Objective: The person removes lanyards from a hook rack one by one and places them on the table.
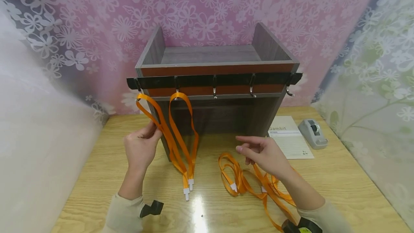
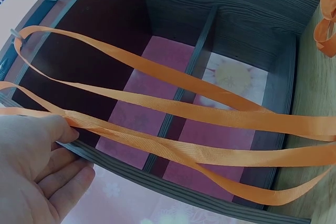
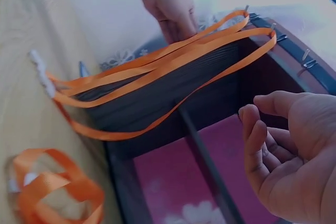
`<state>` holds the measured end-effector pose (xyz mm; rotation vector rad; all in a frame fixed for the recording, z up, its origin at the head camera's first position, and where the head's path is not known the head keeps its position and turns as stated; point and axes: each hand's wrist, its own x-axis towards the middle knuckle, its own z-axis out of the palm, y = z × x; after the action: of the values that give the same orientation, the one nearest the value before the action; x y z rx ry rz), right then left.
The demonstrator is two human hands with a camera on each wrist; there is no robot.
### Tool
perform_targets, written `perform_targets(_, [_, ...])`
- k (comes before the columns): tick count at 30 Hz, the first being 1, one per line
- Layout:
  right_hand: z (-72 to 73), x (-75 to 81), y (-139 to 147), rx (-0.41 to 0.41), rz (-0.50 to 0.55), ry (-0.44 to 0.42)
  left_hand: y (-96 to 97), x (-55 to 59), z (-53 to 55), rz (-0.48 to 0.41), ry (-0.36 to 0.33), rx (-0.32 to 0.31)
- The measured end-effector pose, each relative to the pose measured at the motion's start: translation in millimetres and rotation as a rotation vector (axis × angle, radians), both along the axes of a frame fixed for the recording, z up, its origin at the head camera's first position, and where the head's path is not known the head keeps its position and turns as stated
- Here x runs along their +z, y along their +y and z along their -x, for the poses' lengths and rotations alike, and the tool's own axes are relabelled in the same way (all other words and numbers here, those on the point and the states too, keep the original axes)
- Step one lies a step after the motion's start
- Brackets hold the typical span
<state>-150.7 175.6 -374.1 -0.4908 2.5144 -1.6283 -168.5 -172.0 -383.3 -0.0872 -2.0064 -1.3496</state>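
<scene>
Two orange lanyards hang by their loops from a black hook strip (image 1: 197, 81). The outer lanyard (image 1: 166, 137) is on the leftmost hook, and the inner lanyard (image 1: 193, 118) is on the second, their white clips low at the front. With thumb and fingertips, my left hand (image 1: 140, 148) pinches the outer strap beside the shelf's left edge. In the left wrist view the thumb (image 2: 63, 129) lies right at that strap. My right hand (image 1: 266, 154) hovers over the table, holding nothing, fingers loosely bent. Below it lies a loose pile of orange lanyards (image 1: 233, 170).
The strip runs across the front of a grey wooden shelf (image 1: 210, 54) standing on the table (image 1: 87, 190). Three hooks to the right carry nothing. Right of the shelf are a notepad (image 1: 289, 141) and a grey tape dispenser (image 1: 313, 134). Flowered cloth surrounds the table.
</scene>
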Motion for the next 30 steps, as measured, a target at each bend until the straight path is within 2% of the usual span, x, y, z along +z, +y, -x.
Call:
perform_targets(6, [13.1, 16.4, -14, 0.051, 0.048, -0.037, -1.3, -0.5, 0.5, 0.011, 0.016, 0.002])
perform_targets(10, [21.2, 23.7, -29, 0.091, 0.100, -0.032, -1.2, 0.0, 1.3, 0.016, 0.041, -0.004])
perform_targets(22, [43.7, 24.9, -64, 0.156, 0.160, -0.048, -0.9, -1.3, -0.5, -0.013, -0.013, -0.009])
perform_targets(30, [54.8, 28.2, -86, 0.199, 0.122, 0.011, 0.4, -1.7, -0.2, -0.024, -0.005, -0.017])
